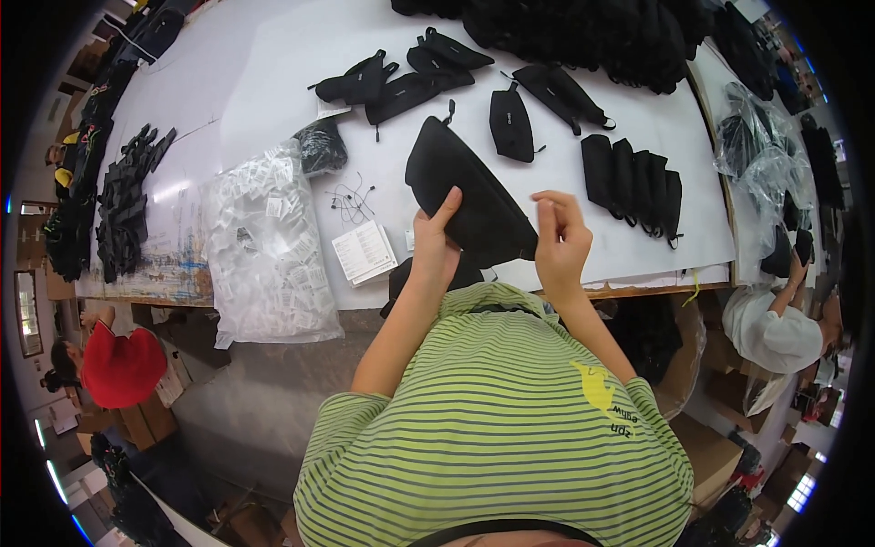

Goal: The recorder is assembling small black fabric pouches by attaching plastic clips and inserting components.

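My left hand (435, 239) grips the near edge of a black fabric waist bag (465, 191) that lies tilted on the white table (273, 73). My right hand (560, 239) hovers just right of the bag's lower end, fingers pinched together; whether something small sits between them I cannot tell. A row of folded black bags (633, 182) lies to the right of that hand. More black bags (401, 77) are spread farther back on the table.
A clear plastic sack of small white packets (266, 246) hangs over the table's near edge at left. White paper tags (363, 251) and black strings (351, 201) lie beside it. Black straps (123, 201) are at far left. Seated people are at lower left (118, 365) and right (775, 328).
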A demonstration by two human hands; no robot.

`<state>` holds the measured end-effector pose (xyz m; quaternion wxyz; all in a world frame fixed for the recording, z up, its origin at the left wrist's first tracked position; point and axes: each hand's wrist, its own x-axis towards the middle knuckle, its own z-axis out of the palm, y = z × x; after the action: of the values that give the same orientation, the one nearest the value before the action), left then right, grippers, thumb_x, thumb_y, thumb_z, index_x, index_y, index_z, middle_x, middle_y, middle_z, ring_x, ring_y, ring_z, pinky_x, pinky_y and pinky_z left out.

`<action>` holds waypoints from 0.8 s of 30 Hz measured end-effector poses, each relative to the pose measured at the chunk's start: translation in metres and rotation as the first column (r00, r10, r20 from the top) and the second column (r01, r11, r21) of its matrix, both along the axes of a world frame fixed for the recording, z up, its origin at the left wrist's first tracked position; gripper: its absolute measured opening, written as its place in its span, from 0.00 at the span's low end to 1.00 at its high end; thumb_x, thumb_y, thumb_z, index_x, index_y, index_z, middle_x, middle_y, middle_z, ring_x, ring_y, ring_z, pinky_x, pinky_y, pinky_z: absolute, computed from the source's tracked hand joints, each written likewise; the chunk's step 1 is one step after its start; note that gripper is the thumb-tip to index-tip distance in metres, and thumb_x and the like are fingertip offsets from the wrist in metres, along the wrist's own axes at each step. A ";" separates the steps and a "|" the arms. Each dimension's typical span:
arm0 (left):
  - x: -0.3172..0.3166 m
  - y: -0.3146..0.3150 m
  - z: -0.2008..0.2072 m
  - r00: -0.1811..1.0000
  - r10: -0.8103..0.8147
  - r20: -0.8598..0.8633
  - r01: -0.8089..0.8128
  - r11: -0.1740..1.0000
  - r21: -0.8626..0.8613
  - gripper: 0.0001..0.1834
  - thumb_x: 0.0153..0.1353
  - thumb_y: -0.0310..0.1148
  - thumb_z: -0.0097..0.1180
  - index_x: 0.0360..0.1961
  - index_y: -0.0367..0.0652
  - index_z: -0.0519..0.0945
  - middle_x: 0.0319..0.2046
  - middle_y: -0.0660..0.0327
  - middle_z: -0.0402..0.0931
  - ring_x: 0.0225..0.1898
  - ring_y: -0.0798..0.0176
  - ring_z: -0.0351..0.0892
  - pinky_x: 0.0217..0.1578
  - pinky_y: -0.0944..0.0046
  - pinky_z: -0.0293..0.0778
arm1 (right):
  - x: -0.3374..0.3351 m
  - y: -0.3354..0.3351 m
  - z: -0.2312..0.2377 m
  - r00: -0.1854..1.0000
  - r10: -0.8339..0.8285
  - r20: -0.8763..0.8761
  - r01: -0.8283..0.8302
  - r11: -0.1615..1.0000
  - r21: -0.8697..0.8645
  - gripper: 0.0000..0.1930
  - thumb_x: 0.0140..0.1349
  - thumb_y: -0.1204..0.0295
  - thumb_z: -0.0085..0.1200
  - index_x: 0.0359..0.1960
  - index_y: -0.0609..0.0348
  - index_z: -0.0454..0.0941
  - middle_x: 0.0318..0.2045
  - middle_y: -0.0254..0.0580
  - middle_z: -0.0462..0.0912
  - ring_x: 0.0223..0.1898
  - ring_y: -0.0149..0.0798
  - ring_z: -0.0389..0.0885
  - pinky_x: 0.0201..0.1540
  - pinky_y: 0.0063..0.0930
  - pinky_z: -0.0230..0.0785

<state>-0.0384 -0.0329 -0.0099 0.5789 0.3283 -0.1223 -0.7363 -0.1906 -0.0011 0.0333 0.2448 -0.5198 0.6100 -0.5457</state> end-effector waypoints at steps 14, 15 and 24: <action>-0.006 0.021 0.034 0.896 -0.387 0.219 0.402 0.915 -0.028 0.21 0.51 0.31 0.63 0.45 0.32 0.75 0.34 0.57 0.79 0.32 0.66 0.80 0.34 0.69 0.78 | -0.022 -0.028 0.015 0.861 0.209 0.464 -0.195 0.978 -0.078 0.11 0.59 0.75 0.58 0.42 0.66 0.79 0.36 0.37 0.82 0.37 0.26 0.79 0.43 0.20 0.69; -0.006 0.021 0.034 0.895 -0.387 0.220 0.403 0.915 -0.030 0.21 0.51 0.31 0.63 0.45 0.32 0.75 0.34 0.57 0.79 0.32 0.66 0.80 0.34 0.69 0.78 | -0.024 -0.027 0.012 0.936 0.162 0.313 -0.128 0.984 -0.126 0.09 0.58 0.75 0.59 0.39 0.64 0.79 0.34 0.36 0.82 0.36 0.26 0.78 0.40 0.18 0.68; -0.003 0.015 0.026 0.934 -0.333 0.128 0.329 0.943 0.051 0.21 0.51 0.30 0.63 0.45 0.32 0.74 0.34 0.57 0.79 0.33 0.66 0.80 0.34 0.68 0.78 | -0.031 -0.024 0.005 0.980 0.198 -0.014 -0.198 0.973 -0.121 0.05 0.55 0.75 0.59 0.32 0.59 0.77 0.32 0.32 0.80 0.29 0.25 0.75 0.29 0.16 0.62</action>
<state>-0.0411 -0.0182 0.0162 0.4324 0.3604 -0.2040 -0.8009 -0.2219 -0.0250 0.0380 0.2652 -0.5924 0.5210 -0.5543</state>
